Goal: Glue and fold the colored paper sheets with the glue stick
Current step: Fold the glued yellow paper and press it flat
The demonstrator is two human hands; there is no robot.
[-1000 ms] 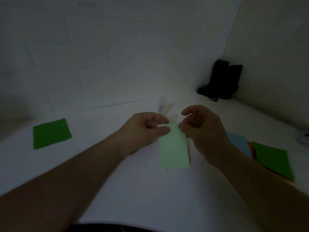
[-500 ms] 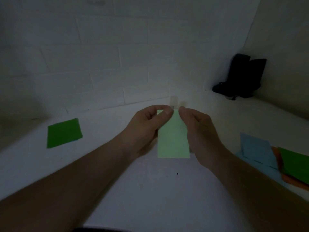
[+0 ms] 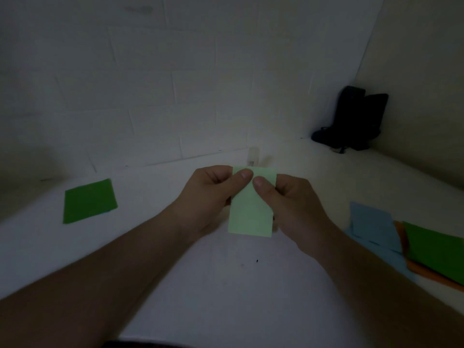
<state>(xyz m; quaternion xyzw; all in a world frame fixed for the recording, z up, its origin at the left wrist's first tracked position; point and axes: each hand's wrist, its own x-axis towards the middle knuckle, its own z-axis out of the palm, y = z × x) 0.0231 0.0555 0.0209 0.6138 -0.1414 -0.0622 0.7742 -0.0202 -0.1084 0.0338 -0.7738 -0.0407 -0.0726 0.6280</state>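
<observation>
1. Two hands hold one thing here: your left hand (image 3: 213, 192) and your right hand (image 3: 288, 199) both pinch the light green paper (image 3: 249, 217) near its top edge. The thumbs lie on the front face, very close to each other, and the other fingers are curled behind the sheet.
2. The paper hangs in front of you, above the white table (image 3: 200, 285), at the middle of the view. I cannot tell if its lower edge touches the table.
3. It looks narrow, so it is probably already folded. I judge it very light and thin; it will bend and crease easily and can slip if you pinch only one corner.
4. Take it near the edges with flat fingertips and press along the fold line, not in the middle, so no unwanted crease comes.
5. Just behind the paper stand pale tubes, probably the glue stick (image 3: 253, 155), blurred and partly hidden.
6. On the table, a dark green sheet (image 3: 89, 200) lies well apart on the left. On the right is a pile of sheets (image 3: 401, 242): blue, orange and green, overlapping.
7. The room is dim, with white block walls. A black object (image 3: 351, 119) stands in the far corner.
</observation>
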